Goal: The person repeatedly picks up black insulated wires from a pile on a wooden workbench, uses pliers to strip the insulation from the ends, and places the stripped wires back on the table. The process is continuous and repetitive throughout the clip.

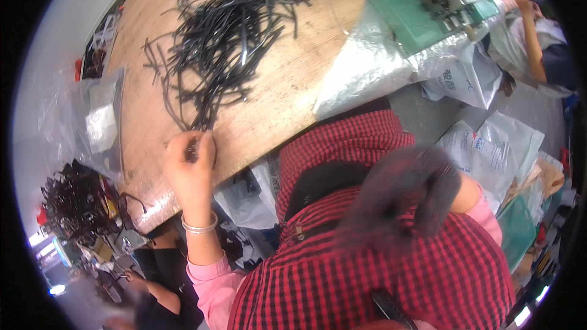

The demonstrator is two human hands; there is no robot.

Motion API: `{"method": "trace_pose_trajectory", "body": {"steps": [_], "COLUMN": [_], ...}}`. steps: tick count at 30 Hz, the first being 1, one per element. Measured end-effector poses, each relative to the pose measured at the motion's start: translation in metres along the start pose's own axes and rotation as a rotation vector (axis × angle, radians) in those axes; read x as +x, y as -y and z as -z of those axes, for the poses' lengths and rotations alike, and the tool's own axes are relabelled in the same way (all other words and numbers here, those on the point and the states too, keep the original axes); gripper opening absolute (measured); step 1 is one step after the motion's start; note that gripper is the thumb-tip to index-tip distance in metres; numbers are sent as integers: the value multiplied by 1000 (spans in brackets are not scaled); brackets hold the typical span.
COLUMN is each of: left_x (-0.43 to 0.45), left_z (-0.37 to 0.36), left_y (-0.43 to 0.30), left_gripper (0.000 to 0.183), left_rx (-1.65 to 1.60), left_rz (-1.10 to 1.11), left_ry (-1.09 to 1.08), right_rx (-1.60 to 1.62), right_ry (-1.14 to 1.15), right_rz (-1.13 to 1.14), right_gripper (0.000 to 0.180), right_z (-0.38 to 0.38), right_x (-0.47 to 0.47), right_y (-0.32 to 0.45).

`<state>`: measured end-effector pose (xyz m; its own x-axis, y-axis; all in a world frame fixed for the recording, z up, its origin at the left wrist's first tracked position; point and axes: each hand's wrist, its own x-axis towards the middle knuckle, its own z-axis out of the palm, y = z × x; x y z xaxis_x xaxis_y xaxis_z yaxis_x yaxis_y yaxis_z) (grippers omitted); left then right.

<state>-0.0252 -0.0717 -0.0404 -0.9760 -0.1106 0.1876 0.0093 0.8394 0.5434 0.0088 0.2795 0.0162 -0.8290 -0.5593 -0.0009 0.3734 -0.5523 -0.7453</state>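
Observation:
My left hand (190,169), bare and with a bangle at the wrist, has its fingers curled round the gathered ends of thin black strips (229,32). These strips lie in a long tangled heap on the wooden tabletop (293,73), and the heap narrows towards that hand. My right hand (403,197) wears a dark glove and is blurred in front of the red and black checked apron. Whether it holds anything cannot be told.
Silvery wrapping (367,64) and a green board (403,13) with small metal parts lie at the right. A clear plastic bag (101,119) hangs by the left edge, above another dark heap (78,201). White bags (481,151) stand beside me. Other people are at upper right and lower left.

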Motion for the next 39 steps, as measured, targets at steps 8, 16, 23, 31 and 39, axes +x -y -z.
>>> {"method": "trace_pose_trajectory", "body": {"steps": [8,16,23,31,39], "left_x": [31,51,-33,-27,-18], "left_z": [-45,25,16,8,21], "left_y": [32,26,-50,-104,-110], "left_gripper": [28,38,41,31,27], "left_rx": [320,344,-861,-1079,-1036], "left_rz": [-58,-62,340,428,524], "left_ry": [-155,380,613,816,904], "right_rx": [178,260,-859,-1615,-1858], "right_ry": [-35,45,-304,-99,-61], "right_rz": [61,150,-159,183,288], "right_gripper": [56,81,65,50,54], "right_z": [11,15,37,0,-2], "right_x": [6,18,-11,18,16], "right_y": [-21,-23,-30,-10,-10]}}
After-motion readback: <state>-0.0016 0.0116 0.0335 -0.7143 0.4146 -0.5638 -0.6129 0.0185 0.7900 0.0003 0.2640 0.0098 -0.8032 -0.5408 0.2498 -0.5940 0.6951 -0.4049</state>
